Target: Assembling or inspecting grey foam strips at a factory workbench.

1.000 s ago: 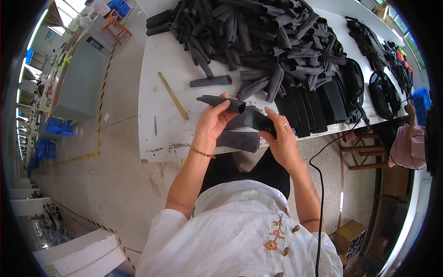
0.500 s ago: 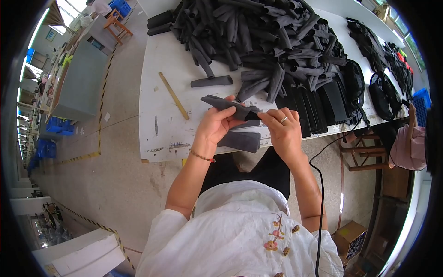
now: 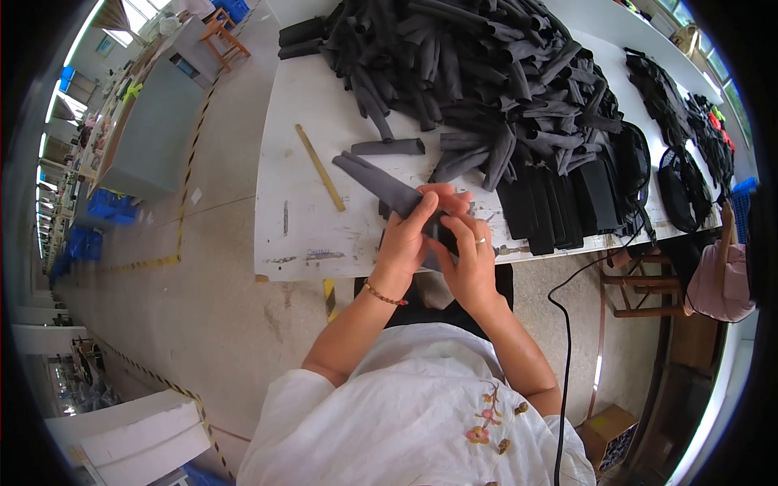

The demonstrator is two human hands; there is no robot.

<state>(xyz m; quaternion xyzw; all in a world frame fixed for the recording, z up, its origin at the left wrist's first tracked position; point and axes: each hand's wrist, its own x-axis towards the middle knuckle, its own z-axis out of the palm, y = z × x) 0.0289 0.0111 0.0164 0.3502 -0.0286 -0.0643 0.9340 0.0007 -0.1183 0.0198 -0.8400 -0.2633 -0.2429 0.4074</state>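
Dark grey foam-like strip (image 3: 381, 183), long and flat, held over the near edge of the white table (image 3: 300, 235), one end pointing up and to the left, other end hidden between both hands. Left hand (image 3: 405, 239) closed around the strip from the left side, fingers (image 3: 423, 212) stretched along the top of it, thumb side not visible. Thin beaded bracelet (image 3: 384, 295) on the left wrist. Right hand (image 3: 468, 257) pressed close against the left one, fingers (image 3: 455, 231) curled narrow on the lower end of the same strip, ring (image 3: 480, 240) on one finger. Impossible to tell how the hidden end is folded.

Just behind the hands, one short dark strip (image 3: 389, 147) lying alone on the table. Further back, big heap of dark rolled and flat pieces (image 3: 478, 73), covering most of the far part of the table. To the right of the hands, row of black flat pieces (image 3: 559, 202) standing side by side near the table edge. Long wooden ruler (image 3: 320, 168) lying diagonal on the bare table, left of the held strip and apart from it. Black cable (image 3: 562, 324) hanging down from the table edge at the right. White embroidered blouse (image 3: 421, 413) at the lower edge of the view.
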